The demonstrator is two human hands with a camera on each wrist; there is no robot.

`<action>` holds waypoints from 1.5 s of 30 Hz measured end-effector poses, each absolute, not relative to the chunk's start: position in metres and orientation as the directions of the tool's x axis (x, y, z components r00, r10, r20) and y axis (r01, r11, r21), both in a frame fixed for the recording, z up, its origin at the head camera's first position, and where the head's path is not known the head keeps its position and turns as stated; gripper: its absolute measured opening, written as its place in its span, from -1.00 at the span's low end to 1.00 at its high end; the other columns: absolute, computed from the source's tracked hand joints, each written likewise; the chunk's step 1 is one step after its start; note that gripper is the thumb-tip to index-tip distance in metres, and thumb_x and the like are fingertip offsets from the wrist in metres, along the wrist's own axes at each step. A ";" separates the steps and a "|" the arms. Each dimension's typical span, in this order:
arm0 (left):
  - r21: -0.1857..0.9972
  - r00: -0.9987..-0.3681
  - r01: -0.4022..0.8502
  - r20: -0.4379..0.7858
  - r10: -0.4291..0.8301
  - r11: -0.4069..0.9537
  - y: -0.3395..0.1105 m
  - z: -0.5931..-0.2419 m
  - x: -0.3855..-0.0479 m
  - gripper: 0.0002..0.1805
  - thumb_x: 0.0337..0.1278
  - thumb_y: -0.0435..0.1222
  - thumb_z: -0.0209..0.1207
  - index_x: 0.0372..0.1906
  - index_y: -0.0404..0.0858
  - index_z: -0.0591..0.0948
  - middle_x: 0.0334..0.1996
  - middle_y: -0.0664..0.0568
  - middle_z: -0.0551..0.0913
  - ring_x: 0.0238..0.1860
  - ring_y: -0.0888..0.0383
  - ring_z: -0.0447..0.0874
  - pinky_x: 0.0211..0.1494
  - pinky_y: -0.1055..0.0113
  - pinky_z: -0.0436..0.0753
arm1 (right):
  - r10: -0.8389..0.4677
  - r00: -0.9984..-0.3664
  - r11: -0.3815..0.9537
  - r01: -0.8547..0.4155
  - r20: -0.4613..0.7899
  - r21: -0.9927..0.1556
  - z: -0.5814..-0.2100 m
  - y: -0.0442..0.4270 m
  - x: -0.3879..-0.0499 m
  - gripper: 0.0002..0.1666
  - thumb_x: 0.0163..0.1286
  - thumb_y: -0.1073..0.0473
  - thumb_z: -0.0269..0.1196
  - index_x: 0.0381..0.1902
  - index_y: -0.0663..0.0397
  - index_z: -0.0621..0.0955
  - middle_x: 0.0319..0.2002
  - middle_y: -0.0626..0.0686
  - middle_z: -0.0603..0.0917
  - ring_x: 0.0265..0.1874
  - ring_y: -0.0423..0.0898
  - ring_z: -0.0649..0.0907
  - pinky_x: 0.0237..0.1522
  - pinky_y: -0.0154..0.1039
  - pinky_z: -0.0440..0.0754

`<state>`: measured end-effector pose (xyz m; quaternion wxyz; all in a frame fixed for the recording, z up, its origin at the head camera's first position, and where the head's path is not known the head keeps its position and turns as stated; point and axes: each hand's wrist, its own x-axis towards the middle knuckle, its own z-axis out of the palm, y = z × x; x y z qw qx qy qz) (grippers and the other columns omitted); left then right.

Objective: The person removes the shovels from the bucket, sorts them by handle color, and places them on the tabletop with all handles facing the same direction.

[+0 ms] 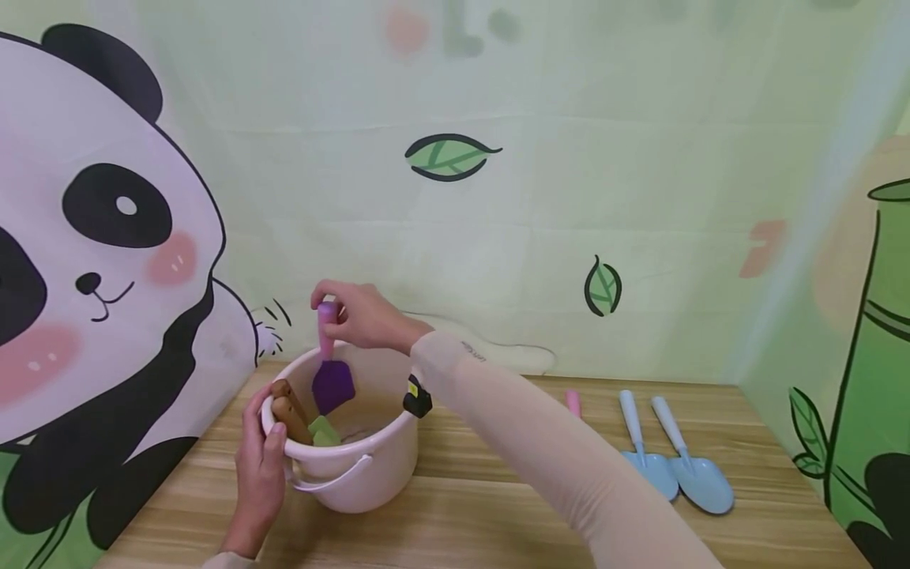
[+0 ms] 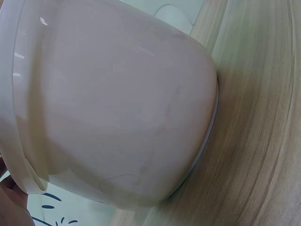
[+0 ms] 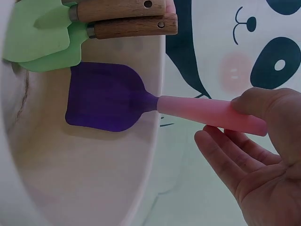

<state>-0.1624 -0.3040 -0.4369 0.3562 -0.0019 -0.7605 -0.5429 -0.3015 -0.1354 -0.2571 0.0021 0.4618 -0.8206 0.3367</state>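
My right hand (image 1: pixel 366 314) pinches the pink handle of a toy shovel with a purple blade (image 1: pixel 333 385). In the right wrist view its blade (image 3: pixel 106 96) hangs down inside the bucket. The cream-white bucket (image 1: pixel 370 478) stands on the table, and my left hand (image 1: pixel 261 466) grips its rim at the left. Two green spatulas (image 3: pixel 37 33) with wooden handles lean inside the bucket, next to the left hand. Only the bucket's outer side (image 2: pixel 117 94) and a bit of the left hand (image 2: pixel 14 202) show in the left wrist view.
Two light blue toy shovels (image 1: pixel 704 484) lie on the wooden table (image 1: pixel 775 474) at the right. Beside them a pink handle (image 1: pixel 573 401) sticks out from behind my right sleeve. A cloth printed with a panda and leaves (image 1: pixel 455 158) hangs behind the table.
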 end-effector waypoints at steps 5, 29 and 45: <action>0.821 -0.743 0.398 0.550 -0.382 0.409 -0.303 -0.437 -0.162 -0.41 0.47 -0.29 -0.10 0.55 -0.11 0.28 0.43 -0.05 0.42 0.28 0.38 0.40 0.24 0.64 0.37 | -0.730 -0.583 0.336 -0.761 0.357 -0.555 -0.256 -0.127 -0.304 -0.65 0.47 0.26 0.25 0.17 -0.04 0.52 -0.14 -0.01 0.64 -0.19 -0.13 0.65 -0.22 -0.49 0.61; 0.834 -0.759 0.371 0.526 -0.384 0.409 -0.303 -0.435 -0.161 -0.41 0.50 -0.29 -0.11 0.56 -0.05 0.27 0.46 0.00 0.39 0.28 0.37 0.38 0.21 0.65 0.37 | -0.653 -0.591 0.332 -0.785 0.474 -0.522 -0.253 -0.090 -0.321 -0.61 0.45 0.24 0.28 0.20 -0.02 0.56 -0.06 0.01 0.69 -0.18 -0.15 0.68 -0.17 -0.42 0.63; 0.825 -0.751 0.369 0.536 -0.385 0.429 -0.302 -0.436 -0.162 -0.40 0.50 -0.32 -0.11 0.58 -0.06 0.27 0.46 -0.08 0.38 0.26 0.20 0.42 0.11 0.66 0.41 | -0.587 -0.568 0.296 -0.814 0.578 -0.499 -0.235 -0.061 -0.318 -0.57 0.44 0.23 0.29 0.24 0.00 0.53 -0.15 0.05 0.70 -0.19 -0.08 0.70 -0.22 -0.35 0.67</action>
